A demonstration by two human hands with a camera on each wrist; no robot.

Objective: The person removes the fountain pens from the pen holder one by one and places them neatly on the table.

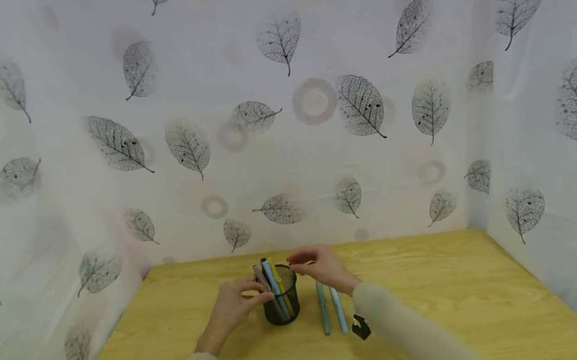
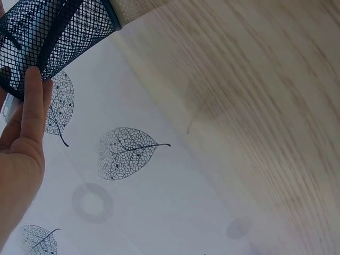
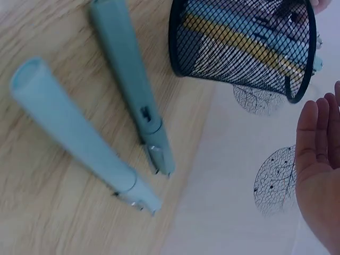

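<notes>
A black mesh pen cup (image 1: 281, 308) stands upright on the table, holding several pens, among them a brownish one (image 1: 260, 277), a light blue one (image 1: 269, 275) and a yellow one (image 1: 276, 276). At the cup's left side, my left hand (image 1: 234, 307) has its thumb and forefinger close to the rim; in the left wrist view a straight finger (image 2: 33, 101) overlaps the mesh. Just past the right rim, my right hand (image 1: 326, 268) hovers with extended fingers and holds nothing. To the cup's right lie a grey-green pen (image 1: 324, 311) and a pale blue pen (image 1: 339, 311).
The wooden table (image 1: 447, 306) reaches back to a white curtain (image 1: 296, 159) printed with leaves, which also hangs at both sides. A dark wrist device (image 1: 361, 326) shows below the right sleeve (image 1: 404, 326).
</notes>
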